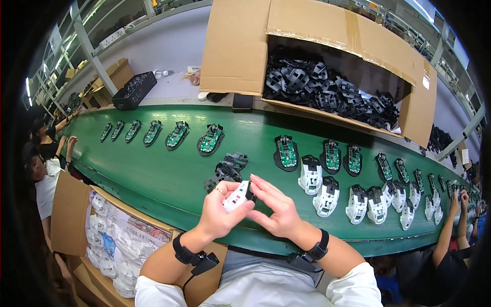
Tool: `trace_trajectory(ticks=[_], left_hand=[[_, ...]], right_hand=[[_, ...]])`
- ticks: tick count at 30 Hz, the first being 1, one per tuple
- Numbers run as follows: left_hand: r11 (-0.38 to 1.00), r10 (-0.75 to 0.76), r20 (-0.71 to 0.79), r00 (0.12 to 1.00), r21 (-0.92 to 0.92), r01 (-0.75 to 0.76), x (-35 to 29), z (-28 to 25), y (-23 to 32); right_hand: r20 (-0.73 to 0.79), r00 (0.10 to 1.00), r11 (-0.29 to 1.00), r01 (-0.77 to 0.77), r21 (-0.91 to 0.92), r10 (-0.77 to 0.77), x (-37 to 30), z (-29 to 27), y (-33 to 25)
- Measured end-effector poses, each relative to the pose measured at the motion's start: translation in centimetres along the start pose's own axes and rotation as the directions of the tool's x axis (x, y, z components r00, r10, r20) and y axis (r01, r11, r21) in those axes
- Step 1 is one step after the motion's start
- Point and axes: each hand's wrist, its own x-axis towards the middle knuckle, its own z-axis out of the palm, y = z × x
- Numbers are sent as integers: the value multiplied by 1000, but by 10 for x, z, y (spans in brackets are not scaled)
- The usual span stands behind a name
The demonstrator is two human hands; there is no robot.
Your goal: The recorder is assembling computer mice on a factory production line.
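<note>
My left hand (220, 212) is closed around a white computer mouse shell (236, 198) with a black piece at its right end. From the other side, my right hand (279, 211) presses its fingertips against that black end, thumb apart below. Just beyond my left hand, a few loose black plastic mouse parts (227, 169) lie in a small heap on the green belt (153, 169). To the right stand several white shells with black pieces, such as this white shell (326, 196). Black mouse bases with green circuit boards, like this base (286, 153), line the belt.
A large cardboard box (317, 25) full of black parts stands behind the belt. At my lower left, an open carton (71, 215) holds bagged white shells. A black bin (134, 91) sits at the far left. Other people work at both ends, including a person's hands (459, 199) at right.
</note>
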Motion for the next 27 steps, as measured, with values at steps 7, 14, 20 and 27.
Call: trace_trajectory(ticks=[7, 14, 20, 27], left_hand=[[870, 130, 112, 985, 464, -168, -12, 13, 16], [881, 126, 48, 991, 454, -134, -11, -3, 11], [785, 360, 49, 932, 524, -331, -10, -20, 6], [971, 120, -167, 979, 227, -80, -4, -3, -8]], right_hand=[[519, 684, 368, -722, 587, 513, -12, -6, 8], [276, 796, 703, -605, 373, 539, 2, 5, -14], [180, 908, 755, -415, 508, 377, 2, 5, -17], [356, 758, 529, -643, 554, 547, 7, -8, -12]])
